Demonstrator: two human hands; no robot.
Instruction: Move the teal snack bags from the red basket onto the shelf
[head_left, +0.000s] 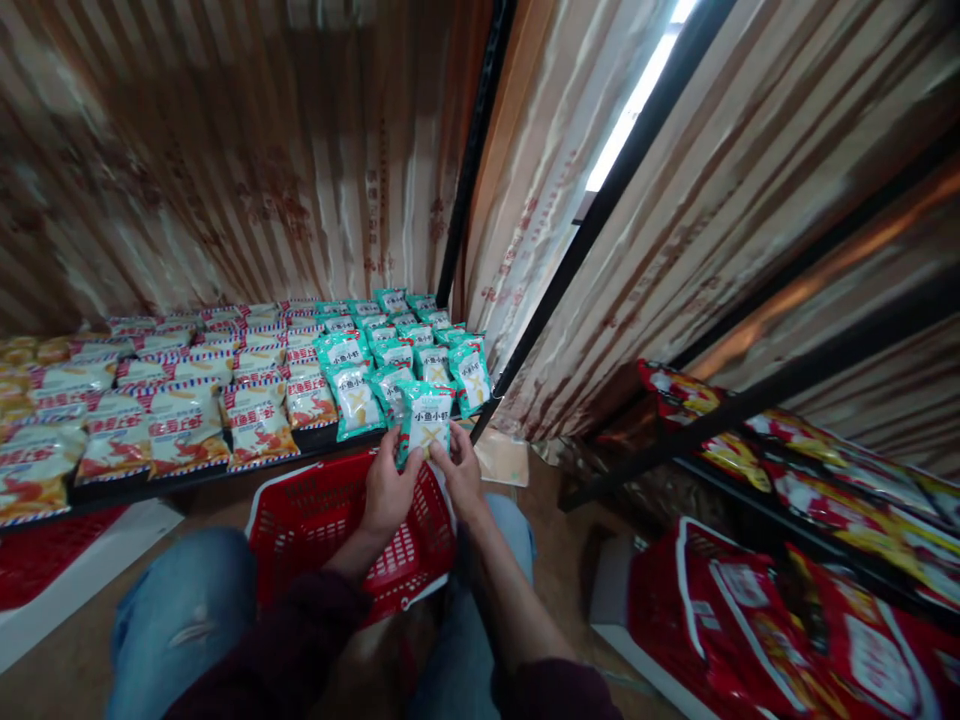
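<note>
Both my hands hold one teal and white snack bag [430,420] upright between them, above the far right part of a red shopping basket [322,500]. My left hand [390,485] grips its lower left side, fingers curled behind it. On the lower right, my right hand [459,475] pinches the same bag with the thumb in front. Just beyond stand rows of matching teal snack bags [356,395] at the right end of a low shelf. The held bag covers part of the front ones. The basket below has a slotted floor with no goods visible in it.
White and red snack bags [187,430] fill the shelf to the left. A black post [555,290] rises right of the teal bags. Another shelf with red and yellow bags [825,490] is at right, above a second red basket [667,600] holding red packs. Plastic-wrapped, ribbed sheeting [315,180] hangs behind.
</note>
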